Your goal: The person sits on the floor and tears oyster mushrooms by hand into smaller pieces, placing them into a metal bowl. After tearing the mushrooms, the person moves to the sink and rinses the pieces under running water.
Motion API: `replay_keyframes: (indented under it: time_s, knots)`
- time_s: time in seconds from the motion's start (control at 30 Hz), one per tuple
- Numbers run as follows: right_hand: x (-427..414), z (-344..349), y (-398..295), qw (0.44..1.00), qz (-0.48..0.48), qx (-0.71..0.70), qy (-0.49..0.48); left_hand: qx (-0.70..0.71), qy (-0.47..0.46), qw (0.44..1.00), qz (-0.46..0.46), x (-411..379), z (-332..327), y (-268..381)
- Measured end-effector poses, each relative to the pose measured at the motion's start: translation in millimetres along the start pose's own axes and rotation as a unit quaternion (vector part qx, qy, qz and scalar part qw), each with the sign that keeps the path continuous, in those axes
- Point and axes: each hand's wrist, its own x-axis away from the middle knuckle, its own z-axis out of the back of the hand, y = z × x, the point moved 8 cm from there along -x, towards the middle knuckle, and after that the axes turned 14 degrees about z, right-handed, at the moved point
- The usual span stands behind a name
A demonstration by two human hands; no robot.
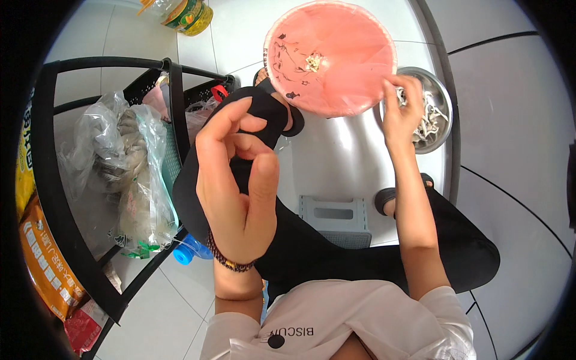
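My left hand is raised over my left thigh, its fingers curled and the thumb apart, with nothing visible in it. A beaded bracelet circles that wrist. My right hand lies between the pink bin and a stainless steel bowl, its fingertips close to the bin's rim and over the bowl's near side. Whether those fingers hold anything is hidden. Slender white pieces, possibly mushrooms, lie in the bowl. A few pale yellow scraps sit inside the lined bin.
To the left stands a black rack with plastic bags and packaged food. A blue-capped bottle lies by its lower bar. An oil bottle stands beyond. A grey step stool is between my legs; white cabinets line the right.
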Motion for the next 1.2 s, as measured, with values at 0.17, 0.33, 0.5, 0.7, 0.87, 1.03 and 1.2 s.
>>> replay_keyframes:
  time_s: [0.17,0.33,0.5,0.7,0.87,1.03,1.2]
  knots:
    - [92.5,-9.6,58.3,0.96,-0.193,-0.151,0.133,-0.007,0.009,1.0,0.024,-2.7,5.1,-5.1]
    - [217.0,-129.0,116.3,0.947,-0.277,-0.066,-0.146,-0.037,0.005,0.998,0.056,-7.4,-1.7,-10.2]
    - [228.3,-182.4,132.6,0.943,-0.235,-0.151,-0.183,-0.065,0.058,0.989,0.121,-11.1,-1.2,-20.3]
    - [223.9,-199.1,132.5,0.941,-0.214,-0.156,-0.209,-0.141,0.031,0.986,0.081,-15.1,-9.4,-13.5]
    - [220.3,-192.2,132.9,0.944,-0.216,-0.146,-0.202,-0.212,-0.034,0.975,0.052,-19.3,-20.6,-10.8]
    - [214.2,-184.8,129.3,0.947,-0.222,-0.134,-0.189,-0.219,0.008,0.974,0.065,-21.5,-31.8,-6.1]
    - [218.1,-168.6,121.2,0.952,-0.229,-0.104,-0.173,-0.168,0.061,0.979,0.095,-12.0,-23.1,-3.6]
